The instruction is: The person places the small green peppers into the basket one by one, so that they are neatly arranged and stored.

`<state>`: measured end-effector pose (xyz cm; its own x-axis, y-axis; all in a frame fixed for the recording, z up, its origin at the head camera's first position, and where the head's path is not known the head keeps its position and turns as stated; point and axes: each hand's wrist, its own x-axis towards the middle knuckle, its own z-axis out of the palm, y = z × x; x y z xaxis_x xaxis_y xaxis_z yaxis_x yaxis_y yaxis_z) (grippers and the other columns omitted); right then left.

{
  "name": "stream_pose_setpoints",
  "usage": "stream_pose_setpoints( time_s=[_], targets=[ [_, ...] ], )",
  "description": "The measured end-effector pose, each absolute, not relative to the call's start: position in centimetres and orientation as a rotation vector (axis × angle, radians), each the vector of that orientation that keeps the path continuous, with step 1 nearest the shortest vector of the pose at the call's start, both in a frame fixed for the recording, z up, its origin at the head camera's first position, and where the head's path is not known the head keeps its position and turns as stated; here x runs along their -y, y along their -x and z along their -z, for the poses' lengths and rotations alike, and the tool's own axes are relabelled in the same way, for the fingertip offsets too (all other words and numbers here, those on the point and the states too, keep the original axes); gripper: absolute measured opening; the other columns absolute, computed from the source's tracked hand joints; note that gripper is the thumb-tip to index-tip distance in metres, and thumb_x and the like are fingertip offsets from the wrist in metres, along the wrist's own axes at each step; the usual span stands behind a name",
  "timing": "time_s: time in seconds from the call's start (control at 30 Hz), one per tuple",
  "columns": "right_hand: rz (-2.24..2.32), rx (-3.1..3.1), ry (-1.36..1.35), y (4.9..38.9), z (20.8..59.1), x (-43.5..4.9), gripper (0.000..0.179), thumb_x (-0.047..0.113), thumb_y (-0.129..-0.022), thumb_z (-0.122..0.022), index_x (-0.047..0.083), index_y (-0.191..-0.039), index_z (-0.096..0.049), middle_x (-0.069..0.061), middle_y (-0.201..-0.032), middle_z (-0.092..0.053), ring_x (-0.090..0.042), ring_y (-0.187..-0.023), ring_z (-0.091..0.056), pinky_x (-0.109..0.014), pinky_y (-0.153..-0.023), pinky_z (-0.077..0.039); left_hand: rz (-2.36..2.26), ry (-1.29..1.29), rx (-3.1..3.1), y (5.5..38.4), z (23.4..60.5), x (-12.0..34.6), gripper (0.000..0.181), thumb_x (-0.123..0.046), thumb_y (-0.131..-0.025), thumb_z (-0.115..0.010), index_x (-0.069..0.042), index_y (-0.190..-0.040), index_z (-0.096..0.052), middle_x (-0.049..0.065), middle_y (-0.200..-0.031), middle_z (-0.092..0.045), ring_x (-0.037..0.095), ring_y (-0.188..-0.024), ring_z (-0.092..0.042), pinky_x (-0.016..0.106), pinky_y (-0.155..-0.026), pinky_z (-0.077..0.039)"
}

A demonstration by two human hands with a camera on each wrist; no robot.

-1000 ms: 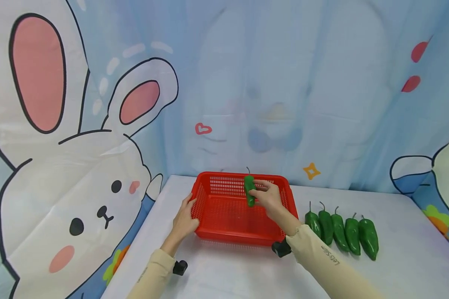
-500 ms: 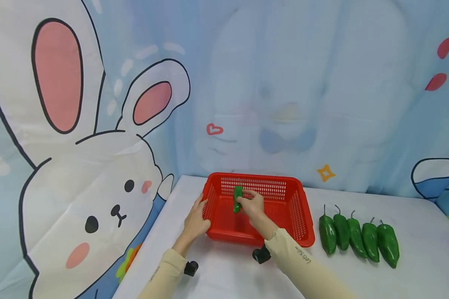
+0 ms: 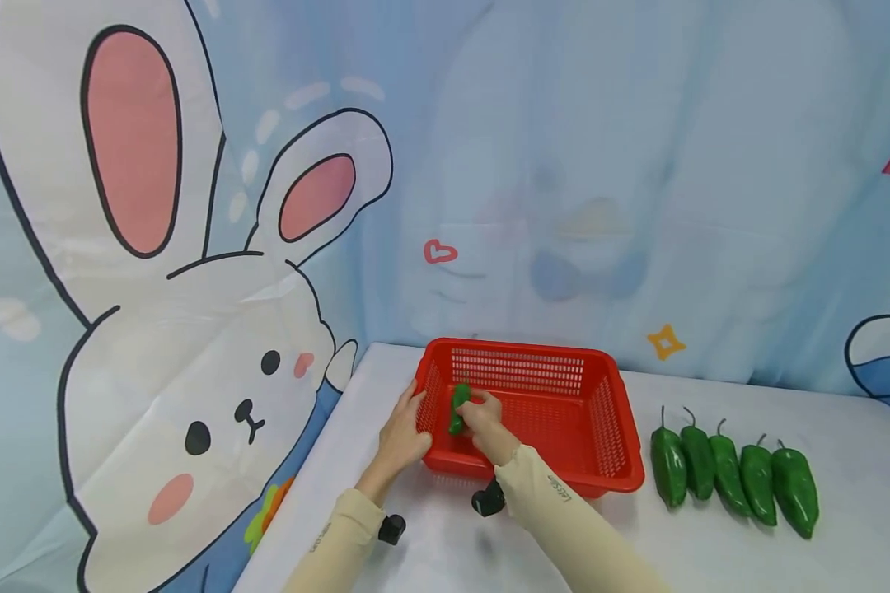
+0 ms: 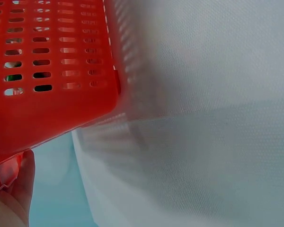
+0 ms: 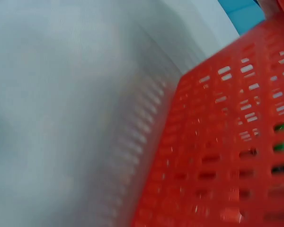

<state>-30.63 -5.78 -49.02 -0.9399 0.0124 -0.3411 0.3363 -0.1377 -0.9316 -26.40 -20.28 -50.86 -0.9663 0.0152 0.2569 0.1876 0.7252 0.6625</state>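
My right hand (image 3: 484,422) is down inside the red plastic basket (image 3: 556,424) and pinches a green chili pepper (image 3: 459,405), stem end pointing away. The pepper lies low near the basket's left side, close over its floor. Through the slots of the basket wall in the right wrist view, bits of green pepper (image 5: 281,147) show; the hand itself is hidden there. My left hand (image 3: 400,436) grips the basket's left rim. In the left wrist view, the left hand's fingers (image 4: 24,182) hook over the basket edge, with the slotted wall (image 4: 57,106) beside them.
Several green chili peppers (image 3: 728,473) lie side by side in a row to the right of the basket, stems pointing away. A white cloth (image 3: 719,560) covers the table. Behind it hangs a blue curtain (image 3: 534,165) printed with a cartoon rabbit (image 3: 222,395).
My right hand has moved left and down into the basket with the pepper. The left hand keeps its hold on the rim. The head view has turned slightly left.
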Motion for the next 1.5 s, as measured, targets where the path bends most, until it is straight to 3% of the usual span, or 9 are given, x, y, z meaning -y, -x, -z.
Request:
stream_pose_setpoints(
  time_s=[0.33,0.7,1.2,1.5],
  targets=[
    [2.163,-1.911,-0.408,31.1,49.4,5.9,0.050,-0.010,-0.090,-0.050,-0.006,-0.139,-0.048,-0.034,-0.136,-0.045,-0.048,-0.121,-0.050,-0.054,-0.091,-0.050,1.081,0.174,2.706,26.7,50.3,19.0,0.074,-0.003,-0.072,-0.054,0.001,-0.145,-0.045,0.009,-0.160,-0.027,0.029,-0.141,-0.034,0.057,-0.103,-0.038],
    [2.080,-1.965,-0.377,31.3,49.9,6.0,0.051,-0.012,-0.087,-0.048,-0.010,-0.138,-0.049,-0.033,-0.135,-0.048,-0.044,-0.123,-0.051,-0.052,-0.096,-0.048,1.040,0.199,2.709,26.5,50.7,18.7,0.073,-0.002,-0.071,-0.054,0.002,-0.143,-0.047,0.010,-0.159,-0.029,0.029,-0.141,-0.035,0.054,-0.103,-0.040],
    [1.913,-2.147,-0.370,31.7,51.2,6.8,0.050,-0.013,-0.080,-0.050,-0.009,-0.129,-0.059,-0.031,-0.127,-0.056,-0.036,-0.107,-0.057,-0.046,-0.090,-0.050,1.010,0.187,2.698,26.0,51.0,19.4,0.072,-0.002,-0.070,-0.051,0.005,-0.142,-0.047,0.011,-0.158,-0.032,0.030,-0.141,-0.036,0.054,-0.103,-0.040],
    [1.892,-2.137,-0.325,32.3,50.9,7.1,0.047,-0.008,-0.082,-0.050,-0.008,-0.127,-0.061,-0.025,-0.121,-0.061,-0.025,-0.095,-0.059,-0.043,-0.084,-0.054,1.006,0.160,2.709,26.2,50.7,20.2,0.074,-0.002,-0.070,-0.053,0.004,-0.143,-0.046,0.010,-0.159,-0.031,0.031,-0.141,-0.036,0.055,-0.103,-0.039]
  ],
)
